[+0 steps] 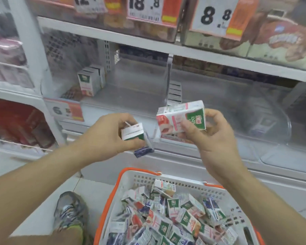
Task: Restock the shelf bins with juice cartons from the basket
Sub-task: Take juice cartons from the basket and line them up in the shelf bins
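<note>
The juice cartons are small white boxes with a green panel at one end and pink or red fruit printed on the side; some carry dark blue print instead. My right hand (214,137), right of the frame's centre, holds one pink-and-green carton (181,117) on its side, thumb across the front face and fingers curled behind it, clamped firmly. My left hand (111,138), just left of centre, grips what look like two cartons (134,135): a white and green one on top and a blue one poking out beneath my fingers, though blur makes the count unsure.

The basket (127,181), white with an orange rim, sits at the bottom of the frame, heaped with loose cartons (173,218), far too many and too jumbled to count. In the clear shelf bin (131,96) at middle left, a short row of upright cartons (88,82) stands against the left side, about four, the rear ones blurred. More carton tops (174,92) line up just past the divider. My shoe (69,211) shows at lower left.
</note>
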A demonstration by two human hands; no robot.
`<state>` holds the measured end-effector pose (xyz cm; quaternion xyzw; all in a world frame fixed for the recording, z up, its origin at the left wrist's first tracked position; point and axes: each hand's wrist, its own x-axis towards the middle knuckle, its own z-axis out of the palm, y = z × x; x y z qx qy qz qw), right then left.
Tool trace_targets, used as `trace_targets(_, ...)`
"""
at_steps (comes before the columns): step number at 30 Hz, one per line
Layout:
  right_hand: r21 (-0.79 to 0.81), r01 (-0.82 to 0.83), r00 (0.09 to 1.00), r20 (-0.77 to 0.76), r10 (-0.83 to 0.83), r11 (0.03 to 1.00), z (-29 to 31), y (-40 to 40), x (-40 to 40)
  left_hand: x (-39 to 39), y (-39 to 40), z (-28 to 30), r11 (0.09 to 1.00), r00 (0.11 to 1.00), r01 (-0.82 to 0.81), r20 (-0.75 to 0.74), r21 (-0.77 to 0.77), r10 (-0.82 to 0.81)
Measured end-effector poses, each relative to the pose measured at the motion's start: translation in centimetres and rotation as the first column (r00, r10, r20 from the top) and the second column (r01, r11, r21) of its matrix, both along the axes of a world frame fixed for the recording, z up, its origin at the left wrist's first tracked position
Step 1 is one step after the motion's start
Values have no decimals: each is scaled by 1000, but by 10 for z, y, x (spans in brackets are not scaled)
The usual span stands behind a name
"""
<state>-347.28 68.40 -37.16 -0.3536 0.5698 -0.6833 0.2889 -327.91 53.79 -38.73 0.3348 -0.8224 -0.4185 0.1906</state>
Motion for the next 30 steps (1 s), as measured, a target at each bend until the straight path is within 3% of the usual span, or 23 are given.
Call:
trace_targets(6, 26, -140, 971, -191, 143, 990, 7, -119, 47, 48, -25, -6, 999, 999, -2, -34, 54, 4)
trace_targets(10, 156, -57, 891, -439, 120, 986, 3, -219, 60, 65, -35, -17, 998, 997, -24, -68, 51, 28)
trace_targets(12, 248, -58, 865, -471, 173, 967, -1, -270, 64, 71, -42, -24, 998, 999, -34, -38, 49, 36)
trace_targets(17, 424, -4, 677, -665, 315, 906, -19, -355, 86, 83, -57, -36, 995, 999, -53, -11, 82, 54)
trace_targets(26, 436, 31, 603, -726, 331, 899, -8, -335, 95, 84, -61, -48, 987, 998, -49, -34, 156, 55)
trace_targets(30, 337, -205, 723, -581, 374, 919, 24, -254, 73, 71, -50, -34, 964, 986, -7, -159, 264, 51)
